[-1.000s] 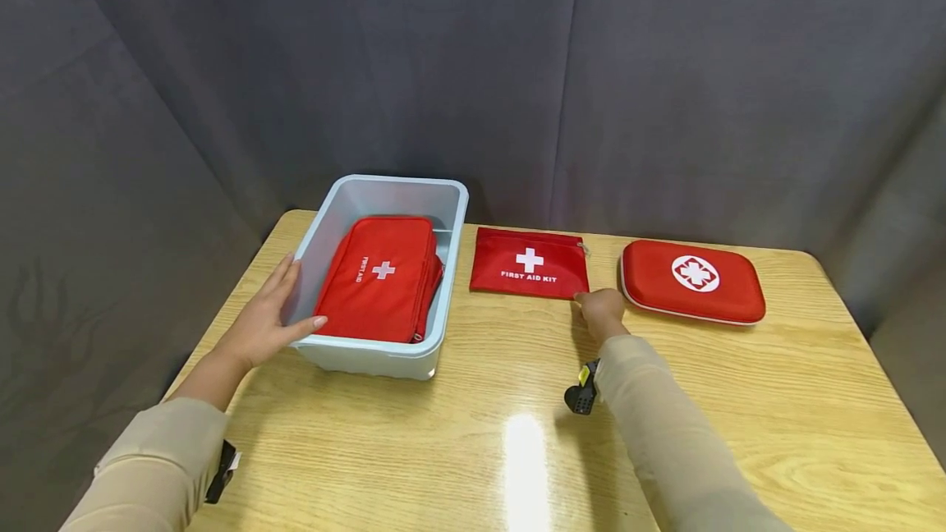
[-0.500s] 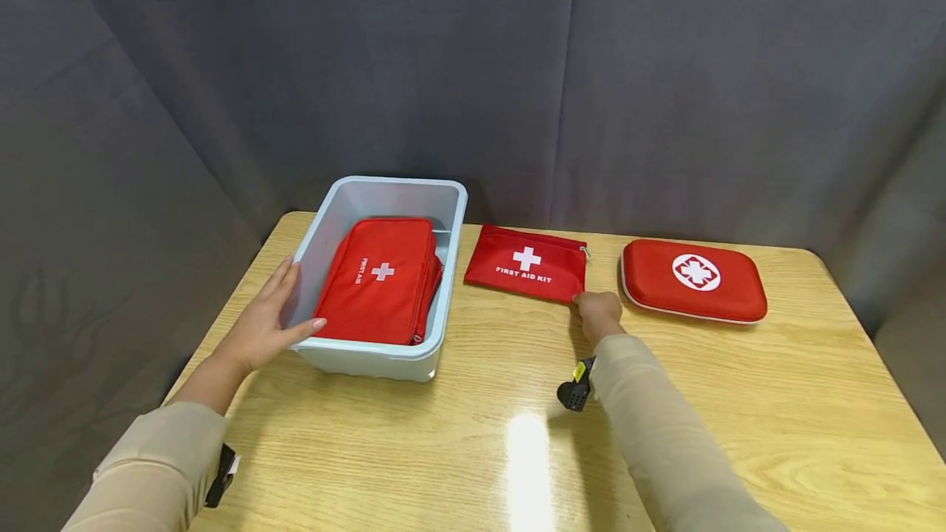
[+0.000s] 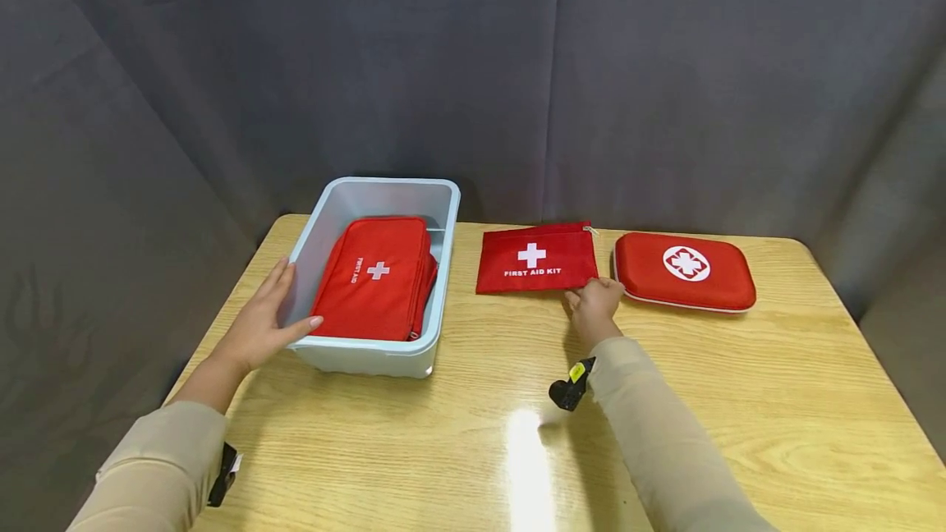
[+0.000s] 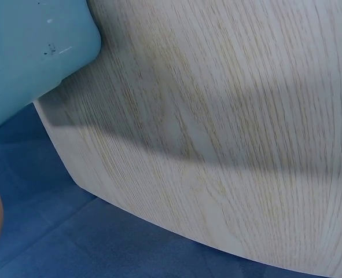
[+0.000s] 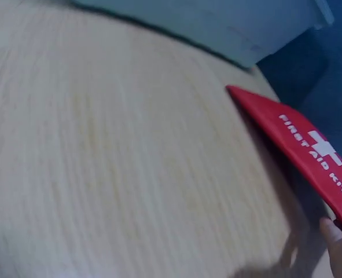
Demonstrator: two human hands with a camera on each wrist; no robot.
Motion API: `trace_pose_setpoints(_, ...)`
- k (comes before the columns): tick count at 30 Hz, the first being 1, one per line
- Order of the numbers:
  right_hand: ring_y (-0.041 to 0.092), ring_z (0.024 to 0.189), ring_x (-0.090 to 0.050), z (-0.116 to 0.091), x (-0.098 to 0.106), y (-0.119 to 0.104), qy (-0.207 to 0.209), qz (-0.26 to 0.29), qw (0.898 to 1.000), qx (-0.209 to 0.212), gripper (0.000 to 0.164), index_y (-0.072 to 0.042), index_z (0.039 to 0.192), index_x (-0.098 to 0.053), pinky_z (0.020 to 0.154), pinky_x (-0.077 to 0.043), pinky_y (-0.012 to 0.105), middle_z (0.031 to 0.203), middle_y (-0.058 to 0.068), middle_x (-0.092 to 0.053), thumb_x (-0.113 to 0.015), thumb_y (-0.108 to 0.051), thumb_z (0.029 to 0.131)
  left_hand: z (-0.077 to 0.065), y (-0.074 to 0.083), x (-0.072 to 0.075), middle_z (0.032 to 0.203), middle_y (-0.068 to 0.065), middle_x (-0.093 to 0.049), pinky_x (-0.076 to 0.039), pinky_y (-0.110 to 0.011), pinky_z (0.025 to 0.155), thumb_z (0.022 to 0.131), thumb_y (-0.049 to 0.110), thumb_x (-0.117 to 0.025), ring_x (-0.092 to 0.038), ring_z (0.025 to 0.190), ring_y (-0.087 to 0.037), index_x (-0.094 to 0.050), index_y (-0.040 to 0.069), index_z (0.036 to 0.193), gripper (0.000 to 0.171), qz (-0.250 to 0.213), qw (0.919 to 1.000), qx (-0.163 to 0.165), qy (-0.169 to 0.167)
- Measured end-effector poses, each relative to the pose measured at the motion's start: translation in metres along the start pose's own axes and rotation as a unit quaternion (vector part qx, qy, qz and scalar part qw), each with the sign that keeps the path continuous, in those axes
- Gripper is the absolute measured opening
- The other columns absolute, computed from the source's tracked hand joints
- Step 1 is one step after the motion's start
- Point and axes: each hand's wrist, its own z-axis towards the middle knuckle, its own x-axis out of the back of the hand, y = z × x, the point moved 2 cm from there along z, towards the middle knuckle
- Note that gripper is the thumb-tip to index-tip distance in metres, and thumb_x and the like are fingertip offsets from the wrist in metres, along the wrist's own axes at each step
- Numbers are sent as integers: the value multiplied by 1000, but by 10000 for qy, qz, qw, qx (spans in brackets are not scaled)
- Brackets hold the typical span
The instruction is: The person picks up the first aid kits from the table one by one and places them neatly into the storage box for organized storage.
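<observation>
My right hand [image 3: 595,306] pinches the near right corner of a flat red first aid pouch [image 3: 535,261] with a white cross. In the right wrist view the thumb [image 5: 331,233] is under the edge of the pouch [image 5: 309,145], which is tilted above its shadow. My left hand [image 3: 262,318] rests with fingers spread on the near left rim of a pale blue plastic bin [image 3: 369,347]. Inside the bin lies a larger red first aid bag [image 3: 369,286], on top of another red item that shows along its right side.
A red hard-shell first aid case [image 3: 683,273] with a white round emblem lies at the right, close beside the right hand. The wooden table [image 3: 414,450] ends at a grey curtain [image 3: 665,89] behind.
The right hand has gripped the pouch's corner, turned it slightly and raised it off the table. The left hand has stayed on the bin's rim.
</observation>
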Motion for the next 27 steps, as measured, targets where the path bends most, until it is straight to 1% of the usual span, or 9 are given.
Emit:
trace_pose_setpoints(3, 24, 63, -53, 29, 8, 8, -128, 669, 9976, 118, 19, -8, 93, -30, 61, -47, 46, 92, 11, -40, -30, 8, 82, 0, 0, -1, 142, -16, -7, -23, -56, 91, 77, 35, -60, -13, 126, -36, -14, -5, 135, 84, -19, 10000, -1, -14)
trace_pose_setpoints(4, 24, 66, -55, 33, 8, 9, -54, 599, 9980, 201, 19, -9, 94, -30, 61, -47, 46, 91, 9, -40, -31, 6, 83, 0, 1, -1, 142, -16, -7, -23, -56, 91, 77, 36, -60, -13, 126, -36, -14, -5, 135, 84, -25, 10000, 13, -28)
trace_pose_setpoints(5, 24, 68, -55, 31, 7, 5, -73, 572, 9981, 219, 18, -10, 94, -30, 62, -47, 46, 92, 9, -41, -31, 5, 84, 0, 1, -1, 142, -16, -7, -23, -56, 91, 77, 36, -59, -13, 125, -36, -13, -4, 135, 84, -24, 10000, 27, -43)
trace_pose_setpoints(8, 24, 80, -57, 7, -2, -17, -138, 41, 9998, 127, 10, -9, 100, -31, 67, -47, 43, 102, 11, -43, -30, -3, 91, -1, 2, 0, 142, -17, -7, -24, -57, 90, 78, 37, -59, -13, 125, -37, -12, -4, 136, 85, -4, 9999, 78, -95)
trace_pose_setpoints(11, 23, 80, -57, -11, -7, -34, -375, -116, 9992, 4, 15, -7, 107, -36, 67, -48, 41, 106, 11, -48, -33, -7, 93, -1, 2, 1, 142, -17, -7, -25, -57, 89, 78, 38, -58, -13, 125, -37, -11, -3, 136, 86, 47, 9998, 134, -143)
trace_pose_setpoints(15, 19, 76, -57, -23, -14, -46, -546, -325, 9980, -61, 14, -8, 104, -42, 68, -48, 40, 102, 7, -49, -35, -9, 93, 0, 3, 2, 142, -17, -6, -26, -57, 89, 77, 39, -58, -13, 125, -37, -11, -2, 136, 86, 90, 9996, 186, -178)
trace_pose_setpoints(17, 19, 78, -55, -34, -21, -54, -451, -636, 9969, -90, 12, -9, 101, -42, 68, -48, 38, 100, 6, -47, -32, -11, 94, 0, 3, 2, 142, -17, -6, -25, -57, 90, 77, 40, -58, -13, 125, -37, -10, -2, 136, 86, 110, 9995, 204, -197)
trace_pose_setpoints(22, 22, 81, -53, -39, -26, -62, -769, -664, 9942, -344, 8, -13, 92, -39, 55, -50, 32, 95, 5, -44, -31, -12, 94, 1, 2, 1, 142, -16, -6, -25, -57, 90, 77, 41, -58, -13, 125, -37, -10, -1, 137, 87, 120, 9993, 259, -243)
trace_pose_setpoints(27, 20, 74, -55, -45, -31, -72, -1152, -638, 9906, -361, 7, -12, 91, -38, 53, -49, 31, 93, 5, -44, -32, -11, 94, 1, 1, 1, 142, -16, -5, -26, -57, 89, 77, 42, -57, -12, 125, -37, -9, 1, 137, 87, 154, 9991, 291, -252)
